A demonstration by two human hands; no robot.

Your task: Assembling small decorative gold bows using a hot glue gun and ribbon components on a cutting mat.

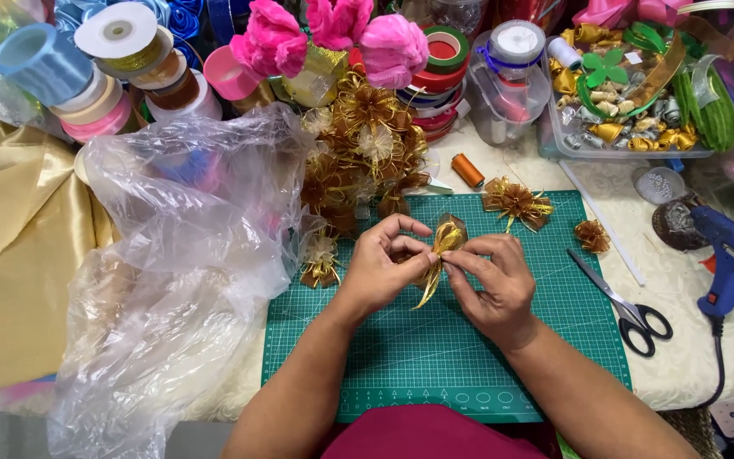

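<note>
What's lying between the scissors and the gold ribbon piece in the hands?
In the head view, only the right hand and bare green cutting mat lie between the scissors and the gold ribbon piece, which both hands pinch, the left hand too.

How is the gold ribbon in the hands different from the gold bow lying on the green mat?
The gold ribbon is pinched between the left hand and right hand, raised above the green mat; the gold bow lies untouched near the mat's far edge.
The ribbon has one folded loop with a tail hanging down; the bow spreads many loops outward like a flower.
The ribbon looks narrow and upright; the bow looks wide and flat.
Both are shiny gold.
</note>
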